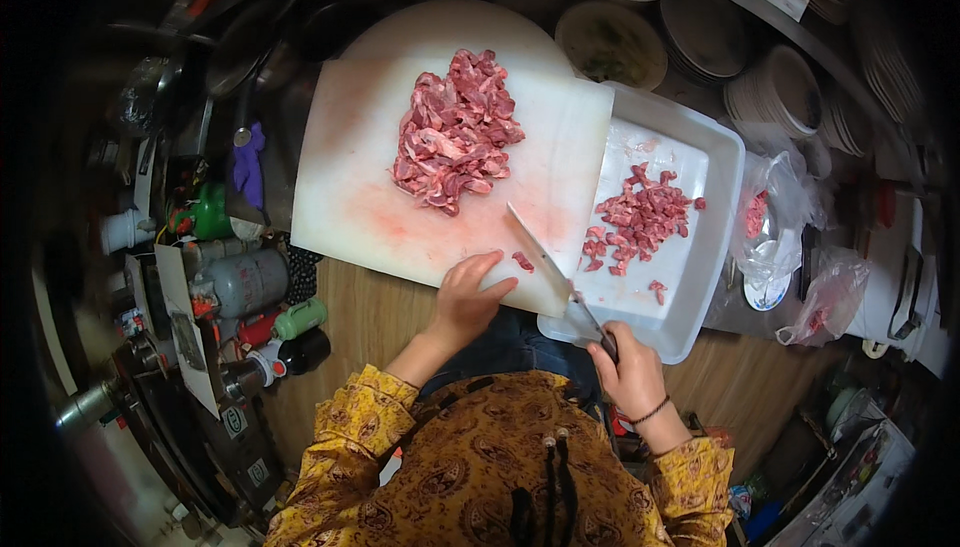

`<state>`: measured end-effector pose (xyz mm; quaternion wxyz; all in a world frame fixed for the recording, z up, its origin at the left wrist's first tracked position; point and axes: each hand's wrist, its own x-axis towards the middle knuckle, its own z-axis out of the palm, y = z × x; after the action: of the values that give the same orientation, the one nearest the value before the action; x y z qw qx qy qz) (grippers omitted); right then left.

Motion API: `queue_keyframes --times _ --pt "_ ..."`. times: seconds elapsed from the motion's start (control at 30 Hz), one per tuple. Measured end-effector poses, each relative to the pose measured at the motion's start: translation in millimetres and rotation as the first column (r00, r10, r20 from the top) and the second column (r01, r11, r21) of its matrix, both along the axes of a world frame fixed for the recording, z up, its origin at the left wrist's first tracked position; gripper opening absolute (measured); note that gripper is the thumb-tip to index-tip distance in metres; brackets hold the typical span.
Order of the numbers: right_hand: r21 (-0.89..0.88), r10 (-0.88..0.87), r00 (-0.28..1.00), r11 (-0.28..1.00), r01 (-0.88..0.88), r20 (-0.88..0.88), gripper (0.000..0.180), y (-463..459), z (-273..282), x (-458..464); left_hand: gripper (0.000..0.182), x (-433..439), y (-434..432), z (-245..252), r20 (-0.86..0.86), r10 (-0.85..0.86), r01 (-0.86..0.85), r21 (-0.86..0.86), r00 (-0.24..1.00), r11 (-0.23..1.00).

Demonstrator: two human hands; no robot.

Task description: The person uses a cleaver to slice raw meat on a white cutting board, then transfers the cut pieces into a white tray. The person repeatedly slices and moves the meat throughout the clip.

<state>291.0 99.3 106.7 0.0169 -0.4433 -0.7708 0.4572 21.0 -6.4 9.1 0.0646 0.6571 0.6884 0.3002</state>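
Note:
A heap of raw red meat pieces [457, 131] lies on a white cutting board [360, 172]. My left hand [470, 293] rests at the board's near edge, fingers apart and holding nothing. Just beyond its thumb is a small scrap of meat [523, 261]. In my right hand [631, 373] is the dark handle of a kitchen knife [541, 253]; its blade slants up and left over the board's right part, tip towards the heap. To the right, partly under the board, a white plastic tub [697, 269] holds small cut meat pieces [646, 209].
Clear plastic bags [776, 202] with meat lie right of the tub. A bowl with greenish contents [611, 44] and stacked plates [772, 89] stand behind. A purple glove or cloth [248, 164] hangs at left, above a grey gas cylinder [251, 282] and several bottles.

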Motion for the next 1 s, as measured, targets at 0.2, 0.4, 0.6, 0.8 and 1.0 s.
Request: queue_keyframes --times 0.2,0.4,0.6,0.8,1.0 --pt "0.144 0.18 0.983 0.972 -0.184 0.041 0.031 -10 3 8 0.037 -49 18 28 0.107 0.355 -0.362 0.055 0.929 0.931" --pt "0.207 -0.194 0.978 0.963 0.175 0.075 0.03 -14 4 41 0.034 -75 87 33 -0.194 0.175 -0.171 0.04 0.965 0.985" --pt "0.056 -0.395 0.917 0.916 0.398 -0.053 0.03 -18 -17 61 0.024 -73 96 49 -0.018 0.204 -0.203 0.046 0.979 0.978" --pt "-0.132 -0.552 0.823 0.833 0.538 -0.131 0.03 -32 -33 62 0.029 -25 74 64 0.888 0.227 -0.304 -0.106 0.399 0.947" --pt "-0.133 -0.472 0.875 0.879 0.458 -0.111 0.03 -27 -23 53 0.023 17 63 24 0.896 0.336 -0.138 -0.309 0.291 0.941"
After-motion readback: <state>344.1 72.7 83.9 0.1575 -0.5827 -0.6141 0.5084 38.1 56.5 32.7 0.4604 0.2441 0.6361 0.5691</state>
